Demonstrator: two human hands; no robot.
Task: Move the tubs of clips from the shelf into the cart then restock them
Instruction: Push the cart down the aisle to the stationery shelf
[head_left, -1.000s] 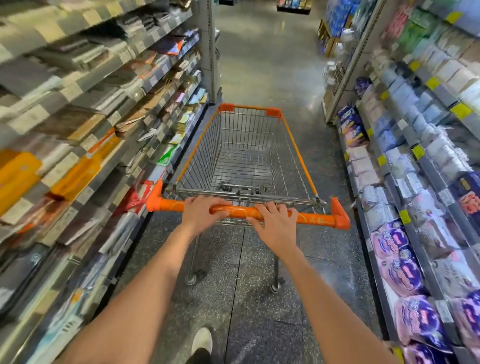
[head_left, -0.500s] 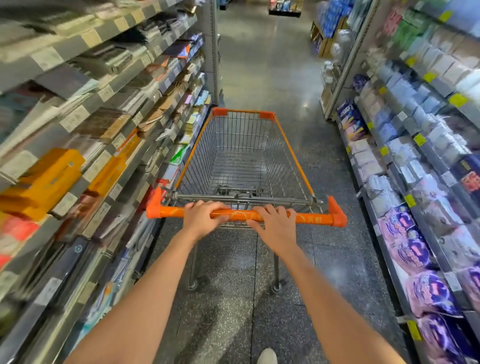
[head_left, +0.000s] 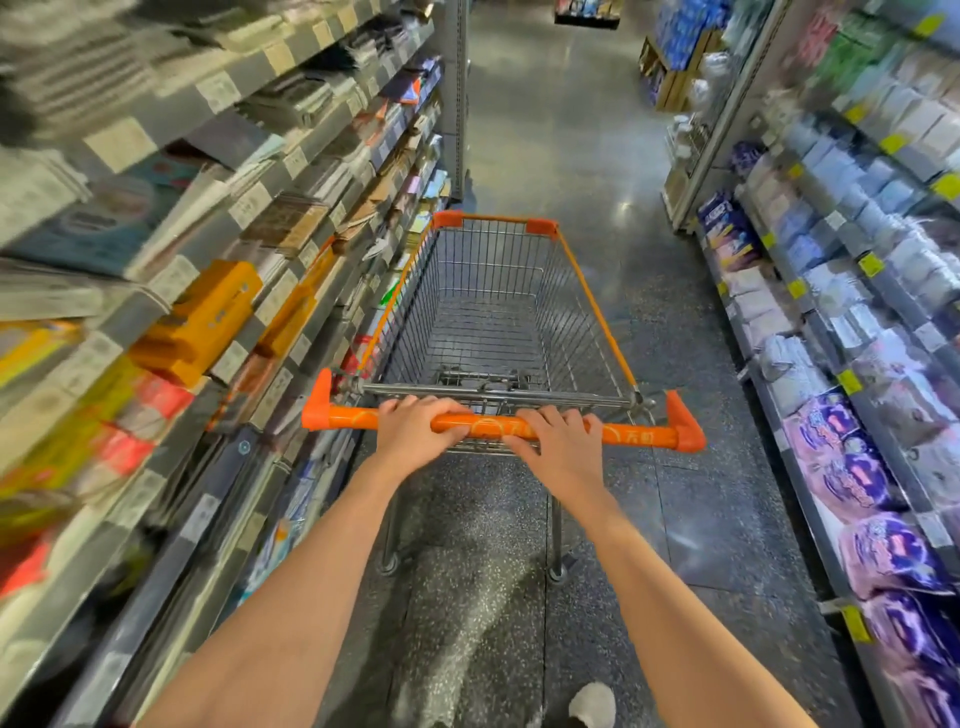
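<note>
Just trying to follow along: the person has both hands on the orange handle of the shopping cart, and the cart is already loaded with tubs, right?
Not quite. The head view shows the shopping cart basket empty, bare wire with no tubs in it. The rest holds: the left hand and the right hand both grip the orange handle.

place: shop aisle; signs: price-tagged shelves (head_left: 249, 208) both sides; wire cart (head_left: 493, 322); packaged goods (head_left: 883, 545)

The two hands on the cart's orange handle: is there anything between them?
In the head view, only a bare stretch of the orange handle lies between the left hand and the right hand; the cart basket behind looks empty.
</note>
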